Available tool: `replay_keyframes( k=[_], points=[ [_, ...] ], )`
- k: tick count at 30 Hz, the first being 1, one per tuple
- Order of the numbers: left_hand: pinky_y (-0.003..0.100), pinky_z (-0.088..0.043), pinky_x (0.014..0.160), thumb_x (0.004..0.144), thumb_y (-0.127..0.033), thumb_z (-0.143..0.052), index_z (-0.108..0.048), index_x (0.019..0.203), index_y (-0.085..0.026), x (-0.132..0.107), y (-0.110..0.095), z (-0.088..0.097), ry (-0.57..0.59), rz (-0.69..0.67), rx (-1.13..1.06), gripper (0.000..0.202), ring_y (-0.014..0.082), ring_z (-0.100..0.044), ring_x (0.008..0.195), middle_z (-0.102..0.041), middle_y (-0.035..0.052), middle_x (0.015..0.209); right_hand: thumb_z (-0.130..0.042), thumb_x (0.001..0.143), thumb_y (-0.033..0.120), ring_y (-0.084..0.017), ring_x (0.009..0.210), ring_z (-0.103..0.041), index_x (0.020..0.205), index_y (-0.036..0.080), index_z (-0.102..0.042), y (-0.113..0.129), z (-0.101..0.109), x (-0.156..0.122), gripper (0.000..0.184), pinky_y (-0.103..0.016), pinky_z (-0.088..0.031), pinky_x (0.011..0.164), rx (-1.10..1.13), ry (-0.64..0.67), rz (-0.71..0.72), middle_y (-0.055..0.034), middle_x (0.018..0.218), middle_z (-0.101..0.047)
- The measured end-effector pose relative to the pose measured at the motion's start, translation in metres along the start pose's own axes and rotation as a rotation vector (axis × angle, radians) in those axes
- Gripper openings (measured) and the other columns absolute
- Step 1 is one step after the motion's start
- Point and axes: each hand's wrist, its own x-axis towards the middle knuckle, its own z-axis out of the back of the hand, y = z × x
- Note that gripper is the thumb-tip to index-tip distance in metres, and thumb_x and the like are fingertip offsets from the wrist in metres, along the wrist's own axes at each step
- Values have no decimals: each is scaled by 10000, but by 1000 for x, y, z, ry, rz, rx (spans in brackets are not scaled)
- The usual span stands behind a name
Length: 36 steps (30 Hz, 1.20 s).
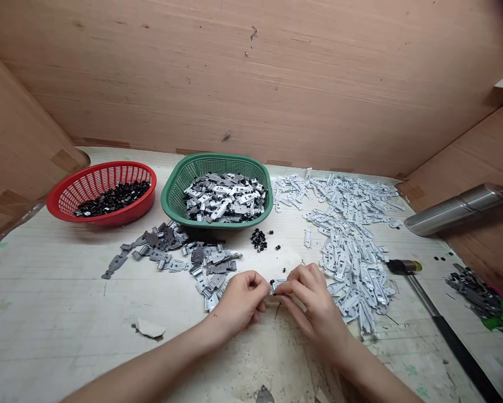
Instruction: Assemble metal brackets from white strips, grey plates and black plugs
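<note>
A small metal bracket [279,284] with a black bit at its left end is held low over the table between my two hands. My left hand [243,296] is closed, its thumb and forefinger pinched at the bracket's left end. From the other side, my right hand [312,302] grips the bracket between thumb and fingers, covering much of it. Grey metal brackets [212,271] lie heaped by my left hand. Beyond my right hand spreads a pile of pale metal plates [348,252]. A cluster of small black parts [259,239] lies ahead of my hands.
At the back stand a green basket [167,201] of metal pieces and a red basket [60,196] of black parts. On the right are a mallet [436,319], a metal tube [453,210] and dark scraps [478,296]. A torn scrap [149,328] lies left. Wooden boards [243,84] enclose the table.
</note>
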Motion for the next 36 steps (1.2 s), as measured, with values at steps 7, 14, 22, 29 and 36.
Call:
replay_keyframes(
  k=[7,14,22,29,36],
  points=[
    [166,-275,347,738,-302,-500,-482,650,-186,-1,-2,-1,-5,-2,23,147,58,-413,324,-498,-69,451,-493,869,152,-195,758,-419,798,202,-602,-1,-6,0,140,-344,-312,670,-49,-9,-24,-37,762,-521],
    [167,-292,363,743,-315,-517,-484,652,-186,-4,-5,-1,2,-4,4,161,60,-421,345,-495,-69,459,-510,869,174,-205,761,-453,829,214,-605,2,-5,-3,111,-357,-325,667,-51,-18,-17,-34,751,-525],
    [169,-294,367,732,-328,-529,-466,637,-186,-6,-9,-2,-17,24,45,182,59,-414,349,-499,-66,451,-454,864,94,-219,766,-490,884,171,-603,-76,56,38,169,-330,-388,629,-436,55,92,-81,795,-573],
    [177,-285,360,724,-356,-521,-457,632,-188,-2,-8,-2,-21,15,61,201,64,-399,330,-493,-67,433,-487,786,10,-213,852,-509,887,176,-628,-129,47,80,240,-315,-401,697,-469,291,197,-86,890,-615],
    [172,-285,362,729,-345,-523,-460,644,-186,-1,-6,-1,-14,14,52,191,60,-407,329,-494,-71,438,-407,878,132,-174,757,-569,895,155,-610,-109,48,67,206,-293,-451,660,-283,236,61,-77,832,-627]
  ],
)
